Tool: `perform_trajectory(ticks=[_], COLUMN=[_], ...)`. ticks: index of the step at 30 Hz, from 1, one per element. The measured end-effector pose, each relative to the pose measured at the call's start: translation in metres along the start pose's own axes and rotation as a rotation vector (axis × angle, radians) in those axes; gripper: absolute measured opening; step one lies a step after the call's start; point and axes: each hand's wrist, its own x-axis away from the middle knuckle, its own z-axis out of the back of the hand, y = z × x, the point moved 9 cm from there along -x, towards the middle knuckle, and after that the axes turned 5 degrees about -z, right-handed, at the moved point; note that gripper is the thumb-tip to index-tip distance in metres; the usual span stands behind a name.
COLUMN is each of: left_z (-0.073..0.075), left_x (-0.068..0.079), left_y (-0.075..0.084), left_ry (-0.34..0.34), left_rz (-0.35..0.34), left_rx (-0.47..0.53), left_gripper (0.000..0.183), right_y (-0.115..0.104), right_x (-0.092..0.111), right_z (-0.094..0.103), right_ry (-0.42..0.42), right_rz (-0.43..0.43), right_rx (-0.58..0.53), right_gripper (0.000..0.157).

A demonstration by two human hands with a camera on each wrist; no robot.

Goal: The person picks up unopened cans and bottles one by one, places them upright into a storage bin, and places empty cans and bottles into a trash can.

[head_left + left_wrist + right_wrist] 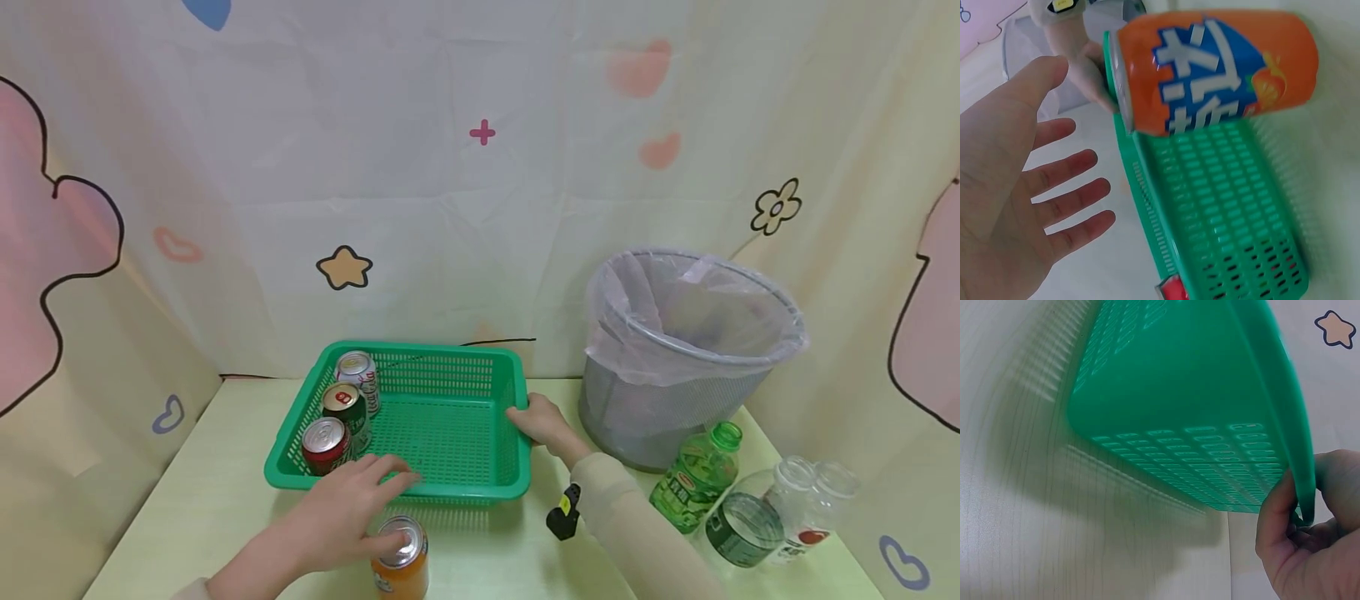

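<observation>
Three cans stand in a row along the left side of a green plastic basket (435, 492): a red can (326, 442), a dark green can (347, 408) and a silver-white cola can (358, 371). My right hand (546, 423) grips the basket's right rim, thumb over the edge and fingers curled beneath, as the right wrist view shows. An orange soda can (402, 575) stands upright on the table in front of the basket. Over it hovers my left hand (352, 512), fingers spread and holding nothing; in the left wrist view its fingers (1069, 172) are apart from the can.
At the back right stands a mesh bin (660, 408) lined with a clear bag. Near the right edge are a green bottle (693, 479) and several clear bottles (750, 521). A printed cloth (450, 208) hangs behind the table.
</observation>
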Motion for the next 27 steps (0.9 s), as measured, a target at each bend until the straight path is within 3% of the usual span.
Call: perform_trajectory(ticks=[7, 15, 22, 27], left_z=[-0.014, -0.021, -0.032, -0.042], left_x=[-0.001, -0.002, -0.001, -0.001], left_y=[0.013, 0.021, 0.021, 0.020], left_ry=[-0.069, -0.076, -0.123, -0.203], left_rz=[-0.026, -0.089, -0.056, -0.017], left_rx=[0.063, 0.048, 0.095, 0.149], left_gripper=[0.053, 0.053, 0.047, 0.047], right_y=[0.000, 0.000, 0.000, 0.001], right_x=[0.000, 0.000, -0.001, -0.002], right_z=[0.000, 0.000, 0.000, -0.001], right_ry=[-0.007, -0.011, -0.009, -0.006], right_rz=[-0.004, -0.009, -0.009, -0.007], right_rx=[-0.007, -0.002, 0.003, 0.002], right_gripper=[0.030, 0.030, 0.029, 0.029])
